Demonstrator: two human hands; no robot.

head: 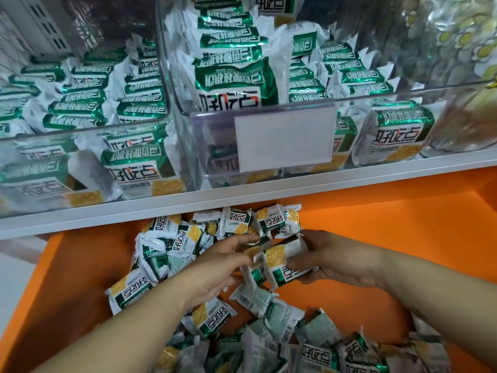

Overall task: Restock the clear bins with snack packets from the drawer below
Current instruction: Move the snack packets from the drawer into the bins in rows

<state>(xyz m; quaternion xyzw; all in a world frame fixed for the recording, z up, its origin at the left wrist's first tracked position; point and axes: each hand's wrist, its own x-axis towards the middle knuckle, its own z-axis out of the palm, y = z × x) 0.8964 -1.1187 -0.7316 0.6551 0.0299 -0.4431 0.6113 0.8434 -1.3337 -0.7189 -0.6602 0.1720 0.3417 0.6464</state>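
1. Right hand (339,263) grips a stack of snack packets (279,262) over the orange drawer (80,278).
2. Left hand (223,267), fingers straight, presses its other side, likely squaring it.
3. Clear bins (376,94) stand directly above.

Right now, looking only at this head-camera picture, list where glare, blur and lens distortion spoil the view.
Head view: glare and reflections streak the clear bins, worst at top right. Head view: the white shelf edge slants and bows slightly, which looks like a wide-angle effect. Head view: the drawer packets near the bottom edge are soft, while the held packets read sharp.
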